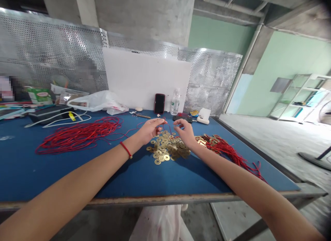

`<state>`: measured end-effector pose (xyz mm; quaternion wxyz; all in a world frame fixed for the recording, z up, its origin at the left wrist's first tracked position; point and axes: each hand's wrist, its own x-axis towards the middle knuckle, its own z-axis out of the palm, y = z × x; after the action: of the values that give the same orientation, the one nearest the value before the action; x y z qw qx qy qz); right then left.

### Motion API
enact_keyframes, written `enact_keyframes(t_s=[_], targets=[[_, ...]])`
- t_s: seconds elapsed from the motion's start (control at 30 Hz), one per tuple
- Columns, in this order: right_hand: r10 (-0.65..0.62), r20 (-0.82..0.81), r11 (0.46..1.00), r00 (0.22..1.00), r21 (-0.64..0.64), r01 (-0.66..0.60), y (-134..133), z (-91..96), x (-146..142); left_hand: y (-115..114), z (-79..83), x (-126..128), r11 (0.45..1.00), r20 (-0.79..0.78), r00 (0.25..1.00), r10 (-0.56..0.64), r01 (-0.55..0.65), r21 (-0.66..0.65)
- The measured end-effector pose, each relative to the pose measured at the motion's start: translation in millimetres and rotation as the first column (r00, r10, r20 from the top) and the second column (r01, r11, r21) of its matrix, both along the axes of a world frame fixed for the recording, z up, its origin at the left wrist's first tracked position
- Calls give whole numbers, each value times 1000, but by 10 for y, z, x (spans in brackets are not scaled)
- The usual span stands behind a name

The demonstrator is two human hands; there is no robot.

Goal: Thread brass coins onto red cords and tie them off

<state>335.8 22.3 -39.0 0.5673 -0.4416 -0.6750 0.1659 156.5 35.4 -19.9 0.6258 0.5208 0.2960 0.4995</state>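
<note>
Over the middle of the blue table, my left hand (150,129) pinches a red cord (170,127) between thumb and fingertips. A loop of this cord hangs down toward the coins. My right hand (184,131) is just to the right of the loop, its fingers curved and the thumb apart from the index finger; I see nothing between them. Below both hands lies a loose pile of brass-coloured coins with holes (167,149). A red cord bracelet (126,150) circles my left wrist.
A tangle of red cord (80,135) lies to the left. Coins with red cords attached (232,151) lie to the right. Along the back are a white plastic bag (100,101), a hammer-like tool (141,115), a phone (159,103), a water bottle (175,103) and a white device (203,120).
</note>
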Motion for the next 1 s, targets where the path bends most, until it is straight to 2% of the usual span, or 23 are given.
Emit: enact_keyframes(t_s=[0.07,0.13,0.27,0.33,0.4,0.5,0.6,0.73,0.83,0.93,1.0], targets=[[139,-83,988,987,-53,-144,-155,47,-137,-12,-5,17,997,-25,997,73,-74,-10],[238,-53,964,970,-105,-243,-276,72,-242,-31,2,26,991,-13,992,129,-129,-15],[229,173,972,958,-86,-217,-322,43,-286,-72,45,32,989,6,989,146,-146,-23],[255,235,962,938,-160,-221,-292,30,-261,-86,69,40,990,17,990,141,-141,-32],[366,201,903,909,-315,-294,-279,45,-242,-88,85,47,989,45,989,142,-140,-37],[553,15,742,833,-463,-485,-314,111,-243,-59,84,39,984,83,980,178,-175,-43],[644,-153,640,750,-429,-637,-373,180,-246,13,60,-10,946,108,940,323,-317,-65],[697,-270,569,664,-355,-741,-411,221,-216,158,36,-125,836,76,841,536,-517,-182],[696,-298,583,653,-297,-757,-404,207,-198,277,26,-217,754,71,757,650,-630,-186],[643,-317,660,697,-233,-714,-377,170,-205,372,2,-293,684,68,681,729,-722,-104],[584,-330,722,742,-206,-660,-354,146,-217,415,-18,-333,656,48,655,754,-754,-30]])
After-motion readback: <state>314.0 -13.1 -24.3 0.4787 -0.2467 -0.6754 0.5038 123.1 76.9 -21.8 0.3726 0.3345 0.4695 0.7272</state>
